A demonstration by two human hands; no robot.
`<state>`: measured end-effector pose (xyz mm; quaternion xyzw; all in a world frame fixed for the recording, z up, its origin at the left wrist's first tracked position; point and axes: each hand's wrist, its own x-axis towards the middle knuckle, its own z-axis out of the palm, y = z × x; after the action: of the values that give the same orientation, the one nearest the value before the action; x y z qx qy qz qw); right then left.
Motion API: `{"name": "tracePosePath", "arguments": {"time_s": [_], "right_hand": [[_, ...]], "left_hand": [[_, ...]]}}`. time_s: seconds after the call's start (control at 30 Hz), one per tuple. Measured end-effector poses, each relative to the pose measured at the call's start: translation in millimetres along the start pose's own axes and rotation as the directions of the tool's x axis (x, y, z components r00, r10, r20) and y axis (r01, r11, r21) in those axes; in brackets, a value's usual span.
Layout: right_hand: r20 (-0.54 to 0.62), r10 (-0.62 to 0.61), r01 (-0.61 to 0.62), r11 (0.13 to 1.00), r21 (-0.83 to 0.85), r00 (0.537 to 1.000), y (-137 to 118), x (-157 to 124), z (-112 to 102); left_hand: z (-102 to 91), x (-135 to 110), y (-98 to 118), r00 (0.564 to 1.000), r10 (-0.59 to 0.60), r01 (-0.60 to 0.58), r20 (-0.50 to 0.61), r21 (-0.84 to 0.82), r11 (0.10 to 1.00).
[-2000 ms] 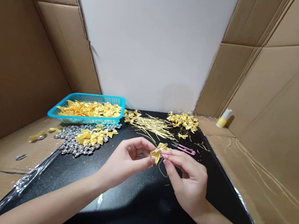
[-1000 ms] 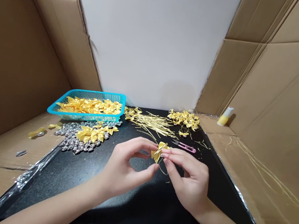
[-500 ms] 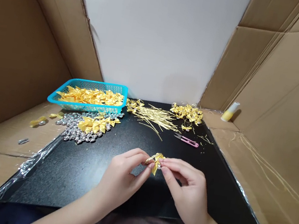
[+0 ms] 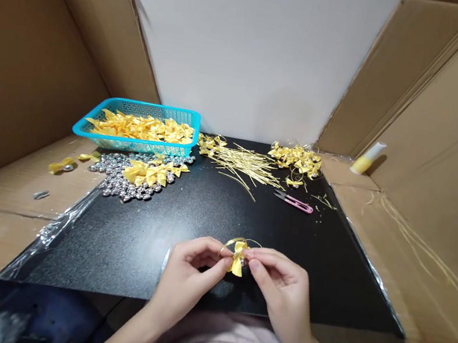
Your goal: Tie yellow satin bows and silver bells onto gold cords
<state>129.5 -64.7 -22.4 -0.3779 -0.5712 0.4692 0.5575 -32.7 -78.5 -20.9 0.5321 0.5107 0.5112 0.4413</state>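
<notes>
Between my hands, near the front of the black table [image 4: 124, 262], is a yellow ribbon bow [image 4: 238, 260] with a silver bead at its middle. My left hand [image 4: 193, 274] pinches it from the left with thumb and forefinger. From the other side my right hand [image 4: 279, 287] is closed on the bow near the bead, its fingertips partly hiding it. A thin gold cord [image 4: 236, 240] loops up behind the bow. Whether each fingertip grips cord, ribbon or bead is too small to tell.
A turquoise basket [image 4: 136, 146] of yellow bows stands back left, behind silver beads [image 4: 115, 178] and loose bows [image 4: 153, 173]. Cut gold cords [image 4: 248, 163] lie at the back centre. Beaded bows [image 4: 297, 159], pink thread snips [image 4: 298, 203] and a spool [image 4: 368, 158] are right. Cardboard walls flank the table.
The view has tilted downward a little. The bow has turned more upright between my fingers, and its cord loop now arcs wider above it. Both hands keep their pinch.
</notes>
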Motion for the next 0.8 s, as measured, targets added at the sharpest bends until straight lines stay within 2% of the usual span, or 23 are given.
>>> {"name": "tracePosePath", "arguments": {"time_s": [0.13, 0.4, 0.7, 0.8], "right_hand": [[-0.001, -0.043, 0.043, 0.999, -0.001, 0.999, 4, -3, 0], [-0.022, -0.099, 0.098, 0.994, -0.044, 0.995, 5, -5, 1], [0.002, -0.124, 0.124, 0.988, -0.097, 0.992, 6, -7, 1], [0.014, -0.128, 0.129, 0.986, -0.104, 0.992, 6, -8, 1]], "left_hand": [[0.7, -3, -1, 0.997, 0.08, -0.08, -0.019, -0.022, 0.997], [-4.5, -11, 3, 0.961, 0.273, -0.274, 0.033, 0.206, 0.94], [-1.2, -3, 9, 0.944, 0.328, -0.312, 0.027, 0.391, 0.866], [0.2, -2, 12, 0.926, 0.378, -0.344, 0.016, 0.453, 0.823]]}}
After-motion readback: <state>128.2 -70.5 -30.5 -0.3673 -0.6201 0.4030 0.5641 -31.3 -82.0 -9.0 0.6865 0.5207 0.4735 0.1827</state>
